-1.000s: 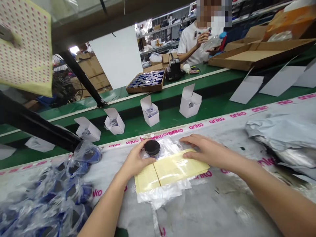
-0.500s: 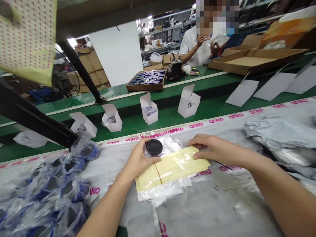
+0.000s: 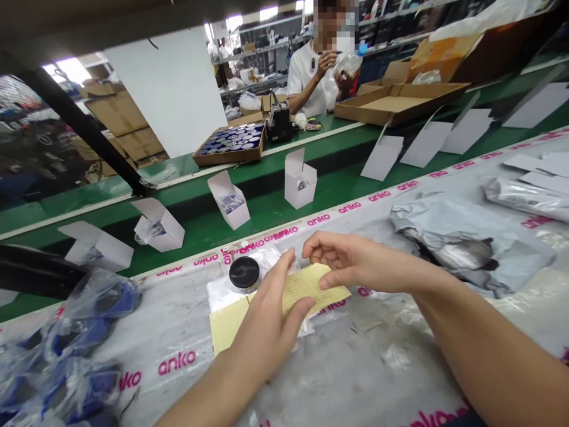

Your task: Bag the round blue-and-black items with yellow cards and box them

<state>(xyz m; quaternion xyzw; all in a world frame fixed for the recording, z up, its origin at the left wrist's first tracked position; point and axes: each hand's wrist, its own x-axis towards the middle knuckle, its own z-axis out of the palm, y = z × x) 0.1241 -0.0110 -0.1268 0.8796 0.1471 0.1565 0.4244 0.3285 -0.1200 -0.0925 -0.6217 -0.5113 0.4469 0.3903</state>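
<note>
Lifted off the black-lidded jar (image 3: 244,274), my left hand (image 3: 264,335) and right hand (image 3: 355,261) grip the yellow leaflet (image 3: 306,287); the jar stands unwrapped on a clear plastic sheet (image 3: 222,299).

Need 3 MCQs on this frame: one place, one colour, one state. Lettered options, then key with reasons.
1. Where is the black-lidded jar?
A. In the left hand
B. Beside the yellow leaflet, touched by neither hand
C. Inside a white carton

2. What colour is the anko lettering on the bench cover?
A. Magenta
B. Green
C. Black

3. What state is the leaflet in?
A. Lying untouched
B. Tucked into a carton
C. Touched by both hands

Key:
1. B, the jar sits on clear plastic at the leaflet's far edge, apart from the fingers.
2. A, the repeated print shows magenta against the pale cover.
3. C, the left hand's fingers and the right hand's fingertips are both on it.
</note>
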